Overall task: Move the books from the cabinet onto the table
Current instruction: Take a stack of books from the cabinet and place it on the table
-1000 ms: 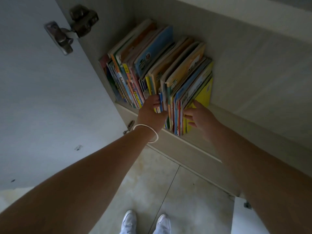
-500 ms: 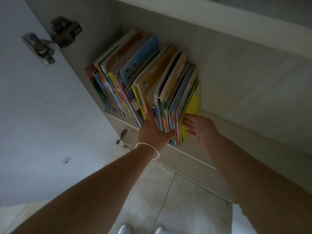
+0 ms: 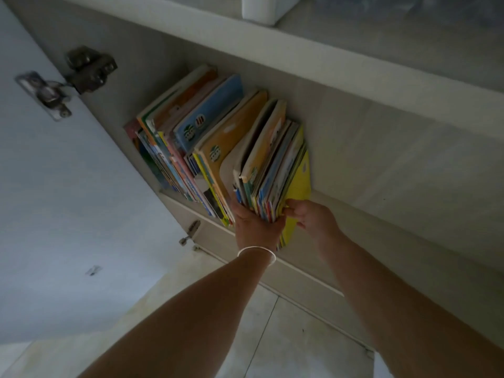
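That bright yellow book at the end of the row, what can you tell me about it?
The yellow book is thin, with a glossy-looking cover and a small pale mark near its upper edge. It stands tilted at the right end of the bundle of books, partly drawn out past the shelf edge. The right hand pinches its lower edge; the left hand grips the bundle's other side.

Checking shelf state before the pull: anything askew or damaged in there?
Books lean left rather than standing upright. A gap splits the row where the left hand and right hand grip the right bundle, which overhangs the shelf edge. No damage visible.
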